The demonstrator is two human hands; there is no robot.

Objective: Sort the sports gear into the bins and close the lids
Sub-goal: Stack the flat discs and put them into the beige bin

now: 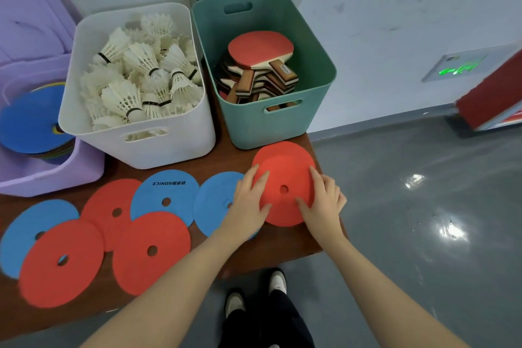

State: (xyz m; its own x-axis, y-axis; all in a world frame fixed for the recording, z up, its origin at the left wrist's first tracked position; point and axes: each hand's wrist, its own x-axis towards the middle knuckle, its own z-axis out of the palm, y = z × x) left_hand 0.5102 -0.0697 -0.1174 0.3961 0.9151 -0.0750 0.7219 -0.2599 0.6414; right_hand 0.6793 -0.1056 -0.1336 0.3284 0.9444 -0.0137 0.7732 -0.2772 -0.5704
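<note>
Both hands, left hand (250,200) and right hand (322,202), lie flat-fingered on the red disc (284,178); it overhangs the bench (271,246) edge and could slip off.

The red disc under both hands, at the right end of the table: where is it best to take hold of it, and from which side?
Probably by its right rim. The red disc lies flat and thin, so there is no edge to pinch from above, but its right side seems to reach the table edge. The right hand could slide it outward and pinch the rim there, thumb on top, fingers beneath.
</note>
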